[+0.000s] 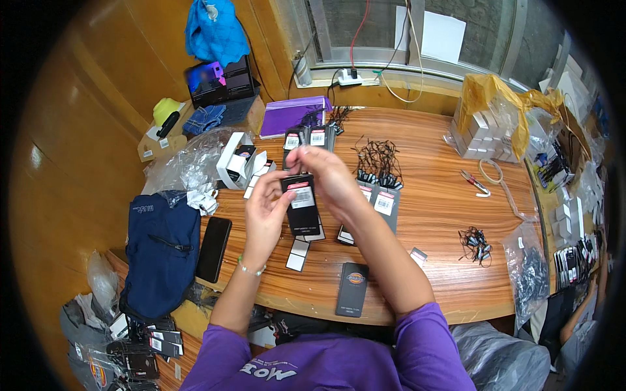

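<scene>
The left hand [266, 203] is pinching a black tag [305, 220] by its left edge, thumb lying across the face and fingers going behind. The right hand [328, 177] is curling its fingertips narrowly just above the tag's far end; whether they are gripping a cord there, I cannot tell. The tag is hanging over the middle of the table [430, 179], its long side running near to far.

It is looking like light, stiff card, perhaps slightly slick, likely creasing if squeezed hard; the side edges are offering the safest hold, leaving the far end free.

Pale cards [297, 255] are lying just beneath, and a loose tag [352, 289] is lying near the table's edge. To the right, grey tags [385, 202] are trailing black cords [378, 156] farther off. A phone [214, 249] is resting left, beside a blue bag [160, 251]; red-handled snips [474, 182] are lying well right.
</scene>
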The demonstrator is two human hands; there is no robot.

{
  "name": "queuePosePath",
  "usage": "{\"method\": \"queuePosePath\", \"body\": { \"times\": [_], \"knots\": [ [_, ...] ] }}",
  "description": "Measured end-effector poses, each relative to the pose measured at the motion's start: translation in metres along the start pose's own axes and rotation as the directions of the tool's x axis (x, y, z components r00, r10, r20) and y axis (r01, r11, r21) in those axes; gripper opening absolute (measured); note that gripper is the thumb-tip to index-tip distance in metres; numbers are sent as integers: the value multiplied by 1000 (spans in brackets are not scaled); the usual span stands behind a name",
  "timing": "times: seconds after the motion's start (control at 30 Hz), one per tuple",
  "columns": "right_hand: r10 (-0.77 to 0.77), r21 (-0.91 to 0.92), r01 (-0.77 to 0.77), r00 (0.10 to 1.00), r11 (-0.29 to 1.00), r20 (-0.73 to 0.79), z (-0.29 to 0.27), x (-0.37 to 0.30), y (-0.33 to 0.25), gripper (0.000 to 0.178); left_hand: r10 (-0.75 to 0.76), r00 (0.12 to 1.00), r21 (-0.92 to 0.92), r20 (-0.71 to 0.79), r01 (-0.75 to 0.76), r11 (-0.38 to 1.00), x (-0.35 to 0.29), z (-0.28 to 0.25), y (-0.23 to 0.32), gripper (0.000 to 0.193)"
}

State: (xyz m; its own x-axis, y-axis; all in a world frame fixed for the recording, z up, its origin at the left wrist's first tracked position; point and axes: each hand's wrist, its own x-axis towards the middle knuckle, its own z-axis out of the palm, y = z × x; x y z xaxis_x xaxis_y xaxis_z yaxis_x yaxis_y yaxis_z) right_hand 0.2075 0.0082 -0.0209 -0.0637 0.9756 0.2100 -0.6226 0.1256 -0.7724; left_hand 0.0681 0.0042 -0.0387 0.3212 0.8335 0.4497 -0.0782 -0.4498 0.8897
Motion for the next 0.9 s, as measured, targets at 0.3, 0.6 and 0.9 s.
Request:
{"method": "queuePosePath", "body": {
  "times": [0.3, 0.6, 0.9],
  "knots": [
    [-176, -206, 109, 923, 972, -342, -100, -22, -85, 19, -232, 900, -89, 369, 283, 955, 17, 82, -31, 29],
    [-259, -485, 31, 874, 874, -411, -151, -4, -131, 19, -151, 923, 346, 353, 22, 938, 24, 122, -55, 27],
    [-120, -770, -364, 864, 523, -490, -224, 60, -69, 23, 118, 914, 622, 389, -355, 698, 1, 115, -18, 32]
  ]
}}
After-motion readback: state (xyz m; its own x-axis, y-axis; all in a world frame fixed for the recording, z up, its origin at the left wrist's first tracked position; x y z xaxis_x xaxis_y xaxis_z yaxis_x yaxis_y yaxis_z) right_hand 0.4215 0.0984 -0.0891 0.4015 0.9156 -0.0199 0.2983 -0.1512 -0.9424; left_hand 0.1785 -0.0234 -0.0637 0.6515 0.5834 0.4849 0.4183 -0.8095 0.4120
